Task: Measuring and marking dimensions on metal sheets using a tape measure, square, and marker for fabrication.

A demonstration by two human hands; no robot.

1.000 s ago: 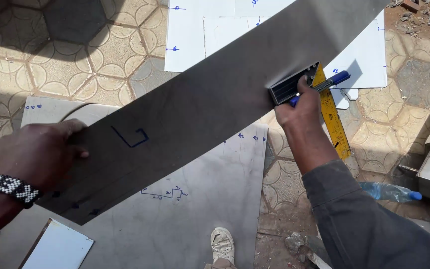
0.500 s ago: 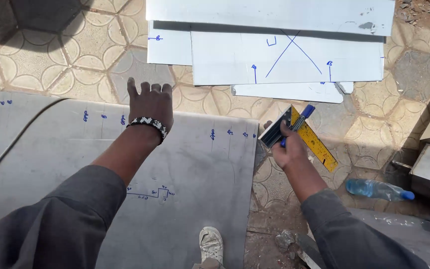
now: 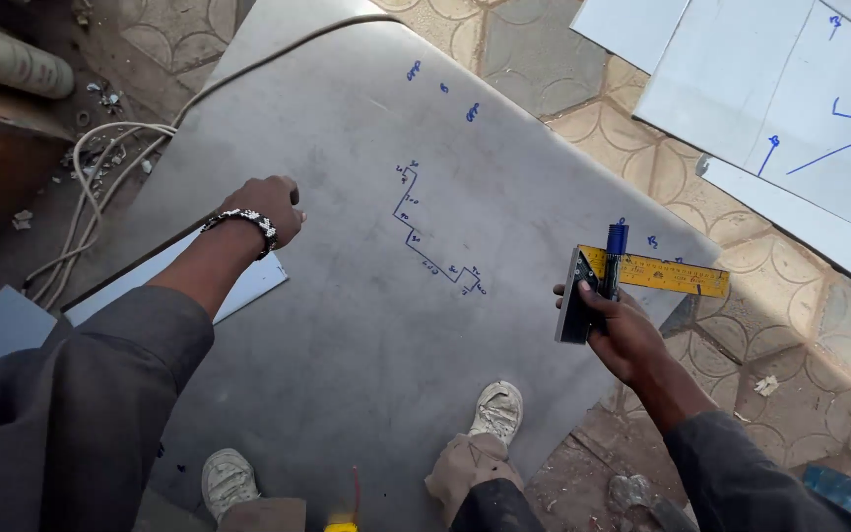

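Both hands work over the big metal sheet [image 3: 386, 325] on the floor: the left hand [image 3: 268, 209], fist closed and empty, rests near its left edge. The right hand [image 3: 622, 330] clasps a yellow square [image 3: 657, 274] and blue marker [image 3: 613, 258] at the sheet's right edge. Marking-out seems in hand; next, the square would need laying flat against an edge.

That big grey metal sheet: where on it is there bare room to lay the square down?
The metal sheet lies bare between the blue stepped sketch and the shoes, and between the sketch and the left hand. It is crowded by the right hand, which holds the yellow square and blue marker.
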